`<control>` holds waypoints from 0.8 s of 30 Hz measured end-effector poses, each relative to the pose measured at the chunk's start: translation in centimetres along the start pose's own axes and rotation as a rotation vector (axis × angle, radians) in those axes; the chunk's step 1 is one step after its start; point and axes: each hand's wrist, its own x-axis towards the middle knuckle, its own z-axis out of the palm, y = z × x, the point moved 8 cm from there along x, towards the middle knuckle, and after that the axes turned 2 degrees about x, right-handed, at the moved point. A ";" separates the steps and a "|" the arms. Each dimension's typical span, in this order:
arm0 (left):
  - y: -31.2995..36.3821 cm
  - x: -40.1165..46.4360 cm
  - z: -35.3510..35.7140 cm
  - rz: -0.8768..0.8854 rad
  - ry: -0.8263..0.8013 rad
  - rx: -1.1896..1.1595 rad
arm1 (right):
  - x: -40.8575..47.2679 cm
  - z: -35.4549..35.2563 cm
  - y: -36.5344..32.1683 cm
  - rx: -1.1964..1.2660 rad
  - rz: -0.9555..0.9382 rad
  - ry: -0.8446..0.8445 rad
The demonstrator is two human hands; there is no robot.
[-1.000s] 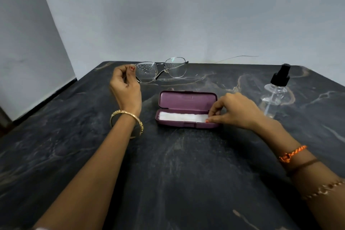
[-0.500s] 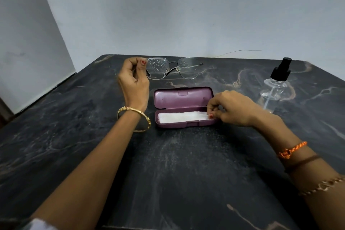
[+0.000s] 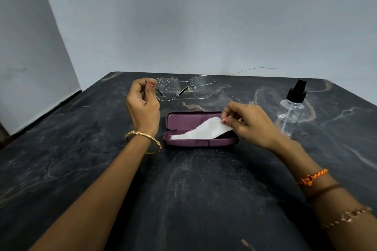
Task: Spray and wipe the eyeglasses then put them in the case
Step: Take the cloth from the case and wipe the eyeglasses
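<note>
The eyeglasses (image 3: 184,87) are held up above the far part of the dark marble table (image 3: 193,189), near its back edge, and both lenses carry many small water drops. The left hand (image 3: 143,102) grasps them at the left end of the frame, with the thumb and curled fingers pinching it, and the temples look folded behind the lenses. In front of them, near the middle of the table, the purple case (image 3: 199,134) lies open with its lid standing up at the back. A white cloth (image 3: 201,130) is half inside the case: its left end lies in the tray, and its right end is raised over the right side of the case. The right hand (image 3: 251,124) pinches this raised end between the thumb and the forefinger, just above the right end of the case. To the right of this hand, a clear spray bottle (image 3: 290,110) with a black head stands upright, apart from the case and not far from the right edge of the table. The wide near part of the table, between the two forearms, shows only bare stone. A gold bangle (image 3: 142,140) is on the left wrist, and an orange thread band (image 3: 313,177) is on the right forearm. A pale wall (image 3: 204,16) rises directly behind the back edge.
</note>
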 end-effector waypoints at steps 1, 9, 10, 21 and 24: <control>0.0 0.0 -0.1 -0.004 0.006 -0.002 | 0.0 -0.1 0.1 0.093 0.029 0.025; 0.1 -0.2 0.0 -0.014 0.002 -0.004 | -0.5 1.3 1.7 1.031 0.429 0.088; 0.2 -0.3 0.0 -0.016 0.006 -0.008 | -0.5 1.3 1.9 1.114 0.465 0.112; 1.4 -1.8 1.1 -0.031 0.020 0.044 | -0.4 -1.0 3.8 1.732 0.490 0.516; 1.8 -2.2 1.5 -0.028 0.008 0.048 | -0.4 -1.5 3.5 1.761 0.438 0.566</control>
